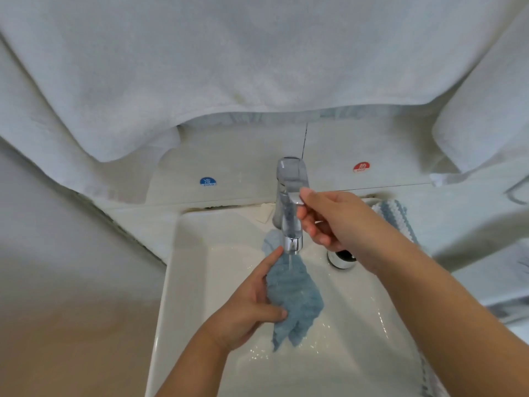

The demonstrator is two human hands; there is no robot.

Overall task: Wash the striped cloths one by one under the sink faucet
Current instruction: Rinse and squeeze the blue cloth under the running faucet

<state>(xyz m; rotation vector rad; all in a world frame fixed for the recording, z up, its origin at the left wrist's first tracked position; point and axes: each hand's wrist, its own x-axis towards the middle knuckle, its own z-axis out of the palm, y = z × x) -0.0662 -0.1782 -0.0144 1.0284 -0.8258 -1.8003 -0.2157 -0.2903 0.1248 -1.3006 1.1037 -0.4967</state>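
A wet blue cloth [297, 299] hangs over the white sink basin [189, 253], right under the chrome faucet [290, 207]. A thin stream of water runs from the spout onto it. My left hand [252, 308] grips the cloth by its left side, thumb across the fabric and index finger stretched toward the spout. My right hand [335, 219] holds the faucet's lever handle between thumb and fingers. A blue-and-white striped cloth [393, 217] lies on the counter behind my right wrist, partly hidden by it.
White towels [229, 67] hang across the wall above the sink. A blue COLD sticker [208, 181] and a red HOT sticker [361, 167] sit on the backsplash. The chrome drain [342, 257] shows beside my right wrist. More striped fabric [432, 379] lies at the basin's right edge.
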